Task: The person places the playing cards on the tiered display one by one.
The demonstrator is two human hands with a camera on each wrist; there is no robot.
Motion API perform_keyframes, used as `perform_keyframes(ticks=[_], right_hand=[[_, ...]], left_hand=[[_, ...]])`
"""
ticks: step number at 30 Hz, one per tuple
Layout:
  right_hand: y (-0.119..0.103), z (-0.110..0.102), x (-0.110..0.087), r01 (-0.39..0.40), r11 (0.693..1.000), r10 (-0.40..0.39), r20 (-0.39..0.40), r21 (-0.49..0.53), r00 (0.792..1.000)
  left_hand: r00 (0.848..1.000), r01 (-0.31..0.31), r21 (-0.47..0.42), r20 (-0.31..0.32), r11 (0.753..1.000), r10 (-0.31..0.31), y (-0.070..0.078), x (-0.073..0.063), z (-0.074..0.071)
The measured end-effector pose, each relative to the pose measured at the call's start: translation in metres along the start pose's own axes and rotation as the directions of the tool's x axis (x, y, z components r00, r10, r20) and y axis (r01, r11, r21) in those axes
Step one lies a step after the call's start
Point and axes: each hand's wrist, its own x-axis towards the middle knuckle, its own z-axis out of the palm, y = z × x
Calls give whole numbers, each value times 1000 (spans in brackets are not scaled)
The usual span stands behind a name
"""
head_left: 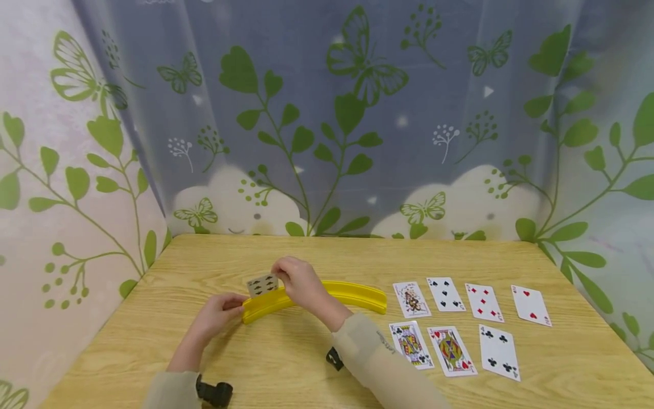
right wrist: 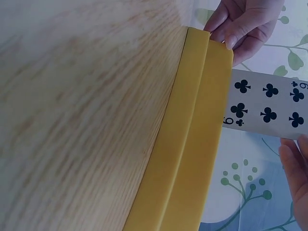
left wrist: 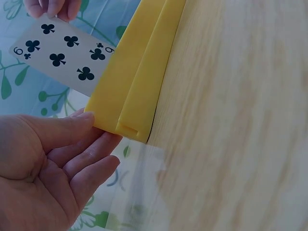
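Note:
A curved yellow playing-card holder [head_left: 357,296] stands on the wooden table. My left hand [head_left: 216,318] pinches its left end, thumb on the front face and fingers behind, as the left wrist view shows. Close to that end, the six of clubs [left wrist: 65,55] rises from behind the holder's front wall, its face toward me. My right hand [head_left: 305,287] reaches over the holder and pinches the card by its upper right corner. In the right wrist view, the fingertips [right wrist: 288,154] are at the card's edge. The holder's front wall hides the card's lower edge.
Right of the holder, several cards lie face up in two rows, among them a joker [head_left: 411,300], a five of spades [head_left: 446,294], a king of clubs [head_left: 411,345] and a two of hearts [head_left: 531,305]. A patterned curtain [head_left: 327,142] hangs behind the table [head_left: 286,369].

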Motion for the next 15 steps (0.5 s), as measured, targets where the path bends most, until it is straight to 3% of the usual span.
perform_keyframes(ticks=[15], right_hand=[[2, 4, 4, -42, 998, 43, 34, -39, 998]], left_hand=[[1000, 5, 6, 1, 1000, -5, -1, 1, 0]])
